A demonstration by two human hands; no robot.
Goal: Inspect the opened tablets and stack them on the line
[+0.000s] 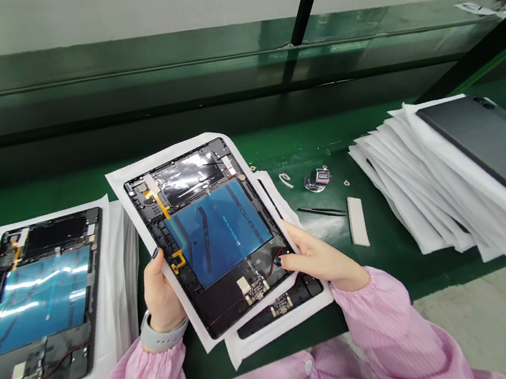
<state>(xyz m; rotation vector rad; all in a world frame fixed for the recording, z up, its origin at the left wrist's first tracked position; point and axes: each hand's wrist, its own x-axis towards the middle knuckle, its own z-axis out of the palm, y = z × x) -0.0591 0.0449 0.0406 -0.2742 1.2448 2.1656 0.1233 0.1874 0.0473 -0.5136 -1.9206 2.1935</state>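
An opened tablet (214, 232) with a blue battery and exposed boards lies on a white sheet (168, 157), lifted and tilted above the green bench. My left hand (159, 293) grips its left edge, thumb on the frame. My right hand (317, 259) holds its lower right corner, thumb pressing near the red wires. Beneath it lies another opened tablet (288, 304) on its own white sheet, mostly hidden.
A stack of opened tablets on white sheets (38, 301) sits at the left. At the right, a fanned pile of sheets (427, 190) carries a closed grey tablet (496, 143). A metal tally counter (317, 178), black tweezers (322, 210) and a white strip (357, 220) lie between.
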